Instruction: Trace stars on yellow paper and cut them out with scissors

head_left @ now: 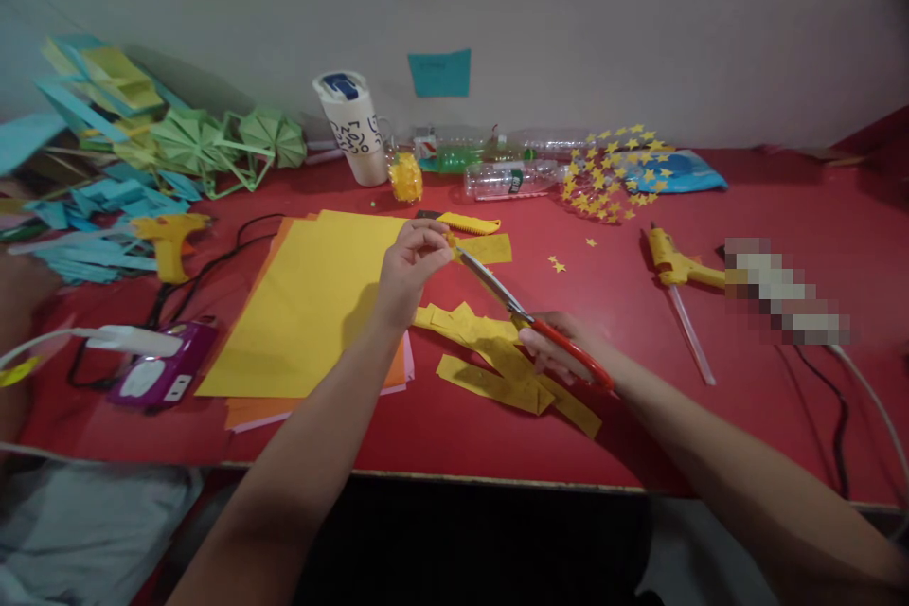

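My left hand (pixel 412 270) pinches a small yellow paper piece (pixel 451 240) between thumb and fingertips, above the table. My right hand (pixel 558 341) grips red-handled scissors (pixel 522 312), their blades pointing up and left with the tips at the paper piece. Whether the blades touch the paper is hard to tell. Beneath my right hand lies a loose pile of yellow paper strips (pixel 490 383). Another yellow strip (pixel 497 249) rests behind the blades, near a yellow utility knife (pixel 472 223). A few small yellow stars (pixel 558 265) lie to the right.
Yellow sheets (pixel 305 303) top a paper stack at left. Glue guns (pixel 170 241) (pixel 668 260) lie on both sides, beside a purple power socket (pixel 167 369) at left. Along the wall stand a white tumbler (pixel 355 133), plastic bottles (pixel 511 178) and a star-covered clear piece (pixel 614 175). Another person's arm (pixel 28 303) shows at left.
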Demonstrator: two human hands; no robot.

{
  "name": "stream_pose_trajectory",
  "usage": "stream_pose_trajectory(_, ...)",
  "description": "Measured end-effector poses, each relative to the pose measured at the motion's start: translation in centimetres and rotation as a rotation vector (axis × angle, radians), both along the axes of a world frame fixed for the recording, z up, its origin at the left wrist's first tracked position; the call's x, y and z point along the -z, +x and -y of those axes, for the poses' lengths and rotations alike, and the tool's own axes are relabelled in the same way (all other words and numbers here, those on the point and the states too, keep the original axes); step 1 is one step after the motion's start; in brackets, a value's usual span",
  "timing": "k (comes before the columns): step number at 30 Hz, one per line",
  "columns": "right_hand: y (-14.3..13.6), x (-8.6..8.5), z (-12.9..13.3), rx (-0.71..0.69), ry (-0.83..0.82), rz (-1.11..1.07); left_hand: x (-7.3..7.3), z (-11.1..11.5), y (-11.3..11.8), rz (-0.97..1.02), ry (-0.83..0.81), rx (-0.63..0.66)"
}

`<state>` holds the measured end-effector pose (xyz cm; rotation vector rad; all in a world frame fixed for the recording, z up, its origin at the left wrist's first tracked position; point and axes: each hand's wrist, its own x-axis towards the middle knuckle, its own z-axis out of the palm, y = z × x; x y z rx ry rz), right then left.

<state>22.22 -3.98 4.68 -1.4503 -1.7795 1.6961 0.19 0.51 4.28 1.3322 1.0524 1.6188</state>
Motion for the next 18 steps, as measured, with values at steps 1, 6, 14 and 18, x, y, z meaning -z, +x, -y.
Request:
stream_pose_trajectory(1,0.0,0.0,0.0,-0.005,0.003,-0.005,0.05,-0.02,0.0,0.001,-0.001,0.011)
stream_pose_trajectory(6,0.02,0.39,-0.07,-0.022,0.001,-0.02,-0.19,0.25,0.15,0.024,-0.057,0.095)
stream_pose_trajectory(14,0.36,0.79,-0.02,-0.054,-0.001,-0.079,-0.26,0.24,0.27,0.066,-0.102,0.116)
stream_pose_trajectory(18,0.45,0.78,-0.04,-0.07,-0.002,-0.085,-0.27,0.22,0.25,0.065,-0.07,0.135)
